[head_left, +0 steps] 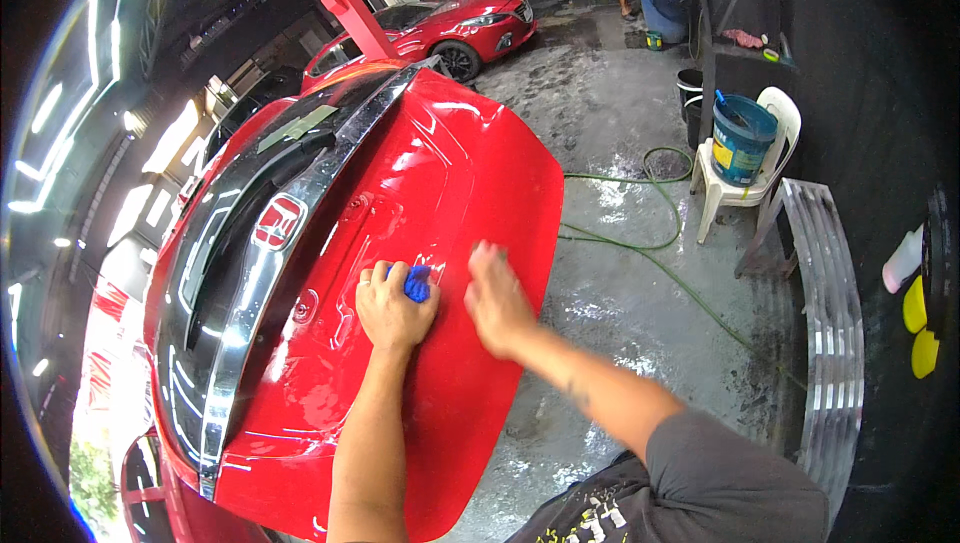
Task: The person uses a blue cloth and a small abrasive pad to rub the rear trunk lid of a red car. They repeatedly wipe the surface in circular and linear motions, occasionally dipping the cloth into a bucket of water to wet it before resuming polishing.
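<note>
Head camera, read from left to right, gives me first the dark rear window, then the chrome strip with its emblem, and then the broad red panel, whose long axis runs from the lower edge of my view up and slightly rightward, away from the wearer. Over the middle of this panel I see the left hand, back upward, fingers bent and closed round a small blue lump that shows past the fingers and thumb on its right side, apparently pressed to the paint. The lump is crumpled, so I can't make out a long axis for it. It lies in the gap between the hands, within the left hand's grip; the right would have to cross bare red paint, leftward, to meet it. Next comes the right hand, blurred, fingers extended and seemingly holding nothing; I can't tell whether its palm touches the panel. Beyond the panel's right edge lie a green hose, a bucket on a white chair, and a ridged silver piece.
</note>
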